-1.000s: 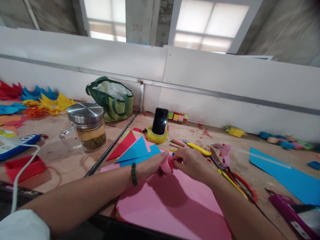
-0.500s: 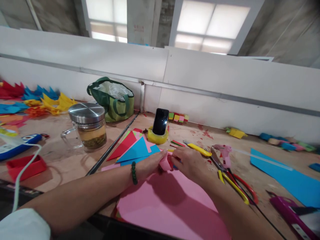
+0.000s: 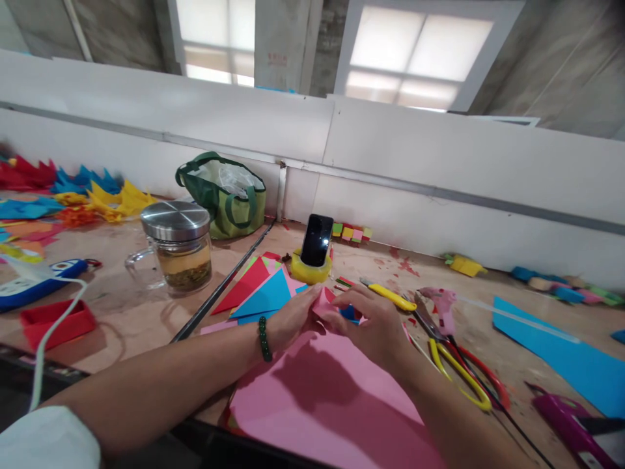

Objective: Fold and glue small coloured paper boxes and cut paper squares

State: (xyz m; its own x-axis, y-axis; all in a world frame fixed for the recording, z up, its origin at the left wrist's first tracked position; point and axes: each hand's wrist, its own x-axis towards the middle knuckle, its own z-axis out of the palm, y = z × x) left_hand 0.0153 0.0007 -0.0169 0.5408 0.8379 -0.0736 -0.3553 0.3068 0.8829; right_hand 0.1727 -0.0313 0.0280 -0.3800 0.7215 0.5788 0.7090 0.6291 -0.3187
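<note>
Between my two hands is a small folded piece of pink paper point(image 3: 323, 303), held above a large pink sheet point(image 3: 336, 397). My left hand point(image 3: 297, 318), with a green bead bracelet point(image 3: 264, 339) at the wrist, closes on the piece from its left side. From the right, the thumb and fingers of my right hand point(image 3: 367, 320) pinch it. A bit of blue shows beneath the right fingers. Cut sheets of red paper point(image 3: 244, 284) and blue paper point(image 3: 266, 297) lie just beyond my left hand.
A phone point(image 3: 317, 240) leans in a yellow tape roll point(image 3: 310, 268). Scissors point(image 3: 454, 352), a yellow cutter point(image 3: 390, 296), a pink glue gun point(image 3: 442, 306) and a purple tool point(image 3: 566, 417) lie right. A glass tea mug point(image 3: 183, 260) and green bag point(image 3: 234, 212) stand left.
My right fingers have opened wider and shifted over the pink piece, which now stands up more between the hands. The view has moved slightly, so everything sits a little further right.
</note>
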